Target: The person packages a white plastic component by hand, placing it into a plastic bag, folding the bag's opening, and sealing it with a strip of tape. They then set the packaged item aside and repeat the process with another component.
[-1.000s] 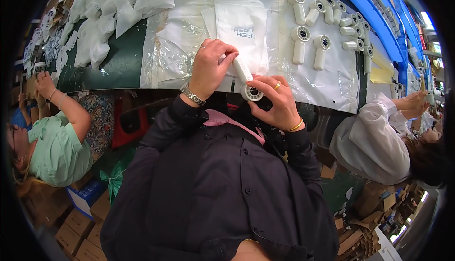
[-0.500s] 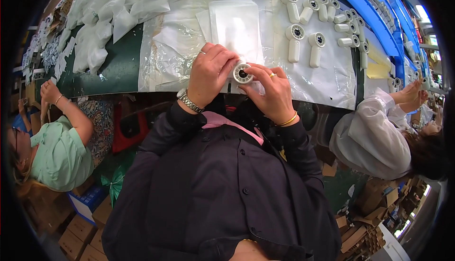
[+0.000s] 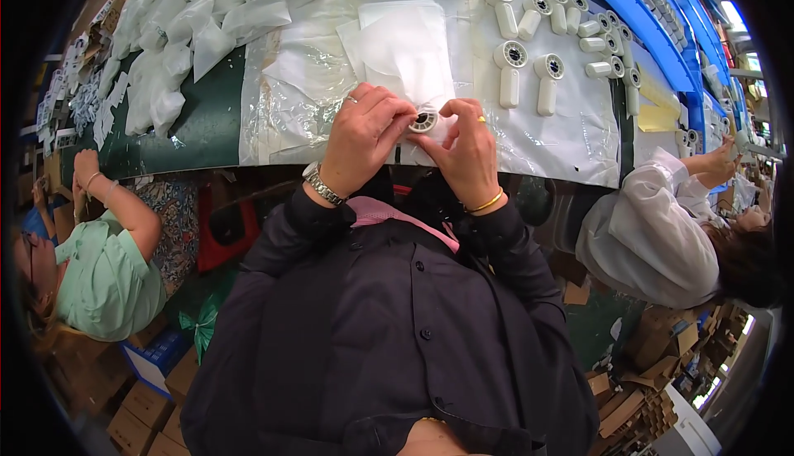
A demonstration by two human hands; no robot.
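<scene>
Just inside the table's near edge, a small white handheld fan [image 3: 424, 122] with a round, slotted head lies between my two hands. Its handle points away from me and seems covered by a thin translucent bag [image 3: 416, 92]. My left hand [image 3: 357, 135] is closed, thumb and fingertips pinched at the left side of the fan head. From the right, my right hand [image 3: 468, 151] has its thumb against the lower rim, with its fingers curled beside the head. Beyond lies a stack of flat translucent bags [image 3: 397, 34].
Rows of similar white fans [image 3: 512, 75] lie on the right of the plastic-covered table. Filled white bags [image 3: 194, 21] are heaped at the far left. Long blue trays [image 3: 637, 34] line the far right. Seated people are on the left [image 3: 112, 270] and right [image 3: 649, 237].
My right hand's fingers have lifted off the fan's face and curled at its right side. The fan head has tilted, and the top bag on the stack has shifted.
</scene>
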